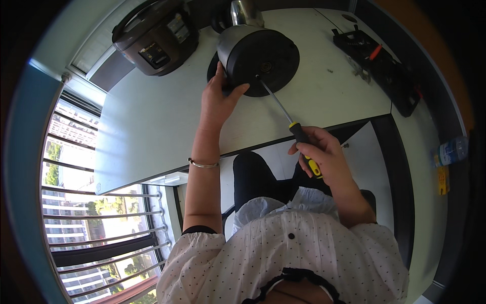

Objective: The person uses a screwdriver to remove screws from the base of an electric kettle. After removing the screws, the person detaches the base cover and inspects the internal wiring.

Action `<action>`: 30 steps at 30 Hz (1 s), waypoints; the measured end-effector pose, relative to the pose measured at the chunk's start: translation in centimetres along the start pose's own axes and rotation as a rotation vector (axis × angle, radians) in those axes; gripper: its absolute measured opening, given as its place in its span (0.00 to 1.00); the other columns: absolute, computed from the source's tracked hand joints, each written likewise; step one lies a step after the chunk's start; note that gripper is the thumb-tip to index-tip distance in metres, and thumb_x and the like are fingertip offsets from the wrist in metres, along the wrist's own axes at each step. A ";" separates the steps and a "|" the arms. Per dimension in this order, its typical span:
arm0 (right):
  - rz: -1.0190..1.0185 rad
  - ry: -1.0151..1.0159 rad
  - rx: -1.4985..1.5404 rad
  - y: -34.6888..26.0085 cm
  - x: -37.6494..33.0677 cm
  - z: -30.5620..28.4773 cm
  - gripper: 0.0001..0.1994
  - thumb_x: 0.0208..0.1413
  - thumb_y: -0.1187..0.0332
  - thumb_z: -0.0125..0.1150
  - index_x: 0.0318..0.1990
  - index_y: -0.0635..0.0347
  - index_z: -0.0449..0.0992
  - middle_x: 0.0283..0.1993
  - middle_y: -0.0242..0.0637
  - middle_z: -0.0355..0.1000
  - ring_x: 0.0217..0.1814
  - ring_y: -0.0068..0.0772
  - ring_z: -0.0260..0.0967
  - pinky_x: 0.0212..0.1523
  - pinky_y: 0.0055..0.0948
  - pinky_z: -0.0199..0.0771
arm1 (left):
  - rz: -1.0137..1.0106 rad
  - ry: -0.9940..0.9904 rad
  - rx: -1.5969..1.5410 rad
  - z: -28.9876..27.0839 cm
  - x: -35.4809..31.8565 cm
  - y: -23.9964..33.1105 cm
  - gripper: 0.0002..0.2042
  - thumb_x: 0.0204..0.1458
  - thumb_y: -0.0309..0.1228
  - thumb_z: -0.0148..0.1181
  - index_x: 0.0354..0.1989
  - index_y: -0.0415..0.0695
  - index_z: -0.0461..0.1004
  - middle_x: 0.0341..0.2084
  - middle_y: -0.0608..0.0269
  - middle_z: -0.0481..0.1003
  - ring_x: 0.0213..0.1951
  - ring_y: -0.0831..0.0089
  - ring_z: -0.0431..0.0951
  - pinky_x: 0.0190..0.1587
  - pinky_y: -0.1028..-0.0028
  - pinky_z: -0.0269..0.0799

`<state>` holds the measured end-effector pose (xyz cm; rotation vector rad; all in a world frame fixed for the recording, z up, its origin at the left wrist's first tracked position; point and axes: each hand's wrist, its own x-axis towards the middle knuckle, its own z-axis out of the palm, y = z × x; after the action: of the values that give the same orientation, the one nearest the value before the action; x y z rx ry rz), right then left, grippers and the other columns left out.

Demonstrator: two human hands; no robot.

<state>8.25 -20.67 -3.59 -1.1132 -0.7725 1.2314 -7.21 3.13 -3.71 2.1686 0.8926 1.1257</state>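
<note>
1. Kettle (263, 55) with silver body lies tilted on the pale table (157, 111), and its round black base faces toward the person; this kettle I use as landmark for all places below.
2. Left hand (218, 101) is at the near left edge of the kettle: it grasps this edge, with the thumb against the border of the base and the fingers along the side wall. On its wrist is a thin bracelet (203, 164).
3. Right hand (326, 154), to the right of the kettle and nearer to the body, has its fingers closed around the handle of a yellow-and-black screwdriver (293, 125).
4. Screwdriver's metal shaft points up to the kettle, and its tip meets the black base, beside the central round connector (266, 66). If the tip sits in a screw, I cannot tell; this spot is too small.
5. Brown electric cooker (157, 39) stands to the left of the kettle, well apart from it.
6. Shiny steel vessel (247, 13) is just behind the kettle, partly hidden.
7. Open black tool case (401, 96) lies well to the right of the kettle, with an orange-red tool (375, 52) in it.
</note>
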 end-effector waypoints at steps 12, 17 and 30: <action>-0.463 0.237 -0.806 1.4 -0.6 1.7 0.19 0.53 0.70 0.60 0.52 0.69 0.68 0.31 0.48 0.72 0.24 0.40 0.70 0.26 0.32 0.68 | 0.046 0.062 0.136 -0.6 -0.5 1.2 0.41 0.39 0.43 0.73 0.59 0.30 0.64 0.35 0.52 0.74 0.38 0.61 0.75 0.42 0.67 0.72; -0.568 0.274 -0.961 1.6 -0.7 1.5 0.20 0.53 0.69 0.60 0.53 0.68 0.68 0.36 0.49 0.73 0.28 0.47 0.72 0.28 0.37 0.70 | 0.250 0.390 0.351 -0.3 -2.2 2.9 0.23 0.43 0.36 0.71 0.46 0.34 0.76 0.32 0.58 0.75 0.38 0.67 0.75 0.42 0.69 0.70; -0.618 0.312 -1.108 1.5 -0.8 1.4 0.22 0.52 0.70 0.62 0.54 0.67 0.68 0.40 0.49 0.72 0.37 0.52 0.74 0.37 0.39 0.75 | -0.542 -0.144 -0.616 3.0 -3.9 7.3 0.16 0.55 0.40 0.60 0.32 0.36 0.78 0.17 0.65 0.74 0.20 0.79 0.73 0.20 0.81 0.62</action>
<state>6.26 -21.14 -4.49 -1.6865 -1.4688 0.0142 -4.17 -4.96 -2.03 1.3750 0.8526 0.8143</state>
